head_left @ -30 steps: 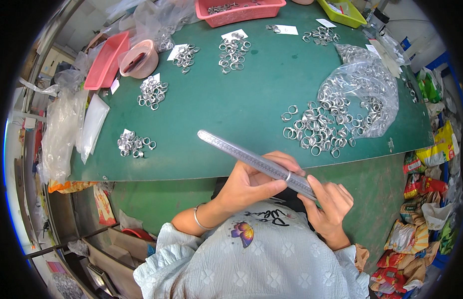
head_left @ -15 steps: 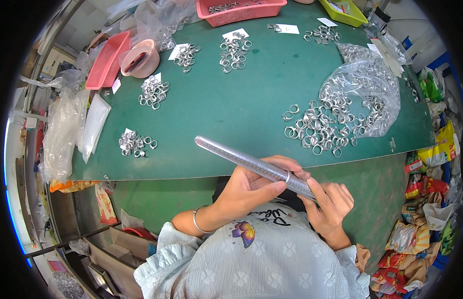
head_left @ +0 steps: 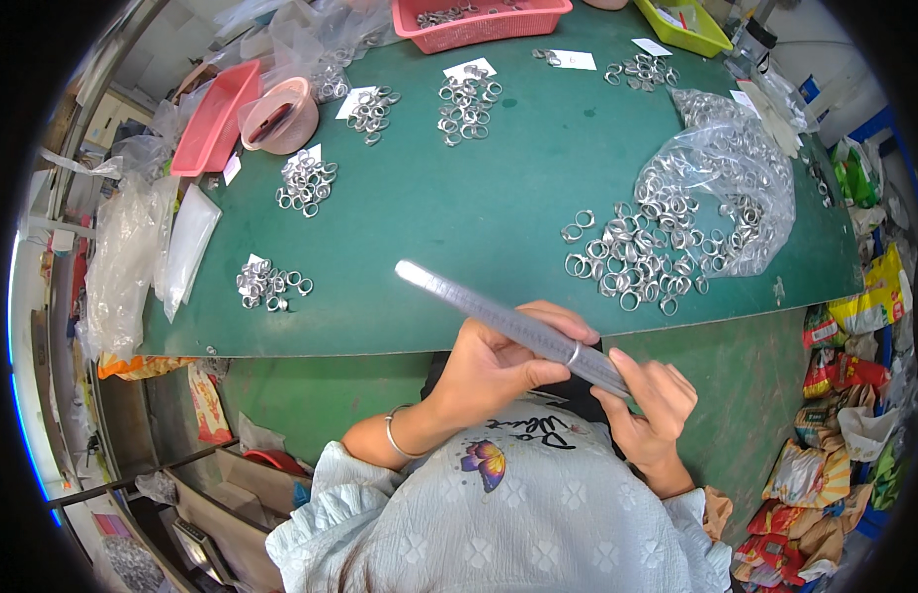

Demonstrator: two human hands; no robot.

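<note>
A silver ring mandrel [head_left: 479, 308] marked with fine graduations slants in front of me, its rounded tip over the near edge of the table. Toward its lower right part sits a ring [head_left: 576, 354], slipped around it. My left hand [head_left: 494, 371] is closed around the mandrel's middle, with thumb and fingers just left of the ring. At the lower right end, my right hand [head_left: 652, 410] grips the mandrel between thumb and fingers. Closest on the table are a loose heap of silver rings [head_left: 627, 257] and a small pile of rings [head_left: 269, 285] by a white card.
The green table [head_left: 419, 198] carries several more ring piles with cards. A clear plastic bag [head_left: 755, 198] spills rings at right. Behind are a pink basket [head_left: 479, 30], a yellow-green basket [head_left: 696, 35], a pink tray [head_left: 207, 138] and a round tub [head_left: 291, 128]. Packets [head_left: 815, 469] stack at right.
The mandrel's tip has shifted slightly right and up, while its lower end has dropped a little. Both hands keep their hold, and the ring stays on it.
</note>
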